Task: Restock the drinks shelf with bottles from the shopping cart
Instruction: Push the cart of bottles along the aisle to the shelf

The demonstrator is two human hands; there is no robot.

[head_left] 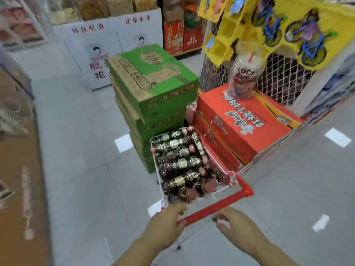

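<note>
On a grey shop floor [76, 150], both hands [167, 221] grip the bottle-filled cart's red handle [217, 207].

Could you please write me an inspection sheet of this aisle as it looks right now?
Surface: grey tiled floor, with light reflections on it.
Job's things: shopping cart with a red handle bar, piled with dark bottles lying on their sides; drinks shelf not identifiable.
Clutter: stack of green cartons ahead of the cart; red cartons to its right, a plastic cup above them.
Grippers: left hand closed on the handle bar; right hand at the bar, grip unclear.
Cables: nothing seen.
Surroundings: white display stand behind, yellow toy bicycle cards hanging on a mesh rack.
</note>
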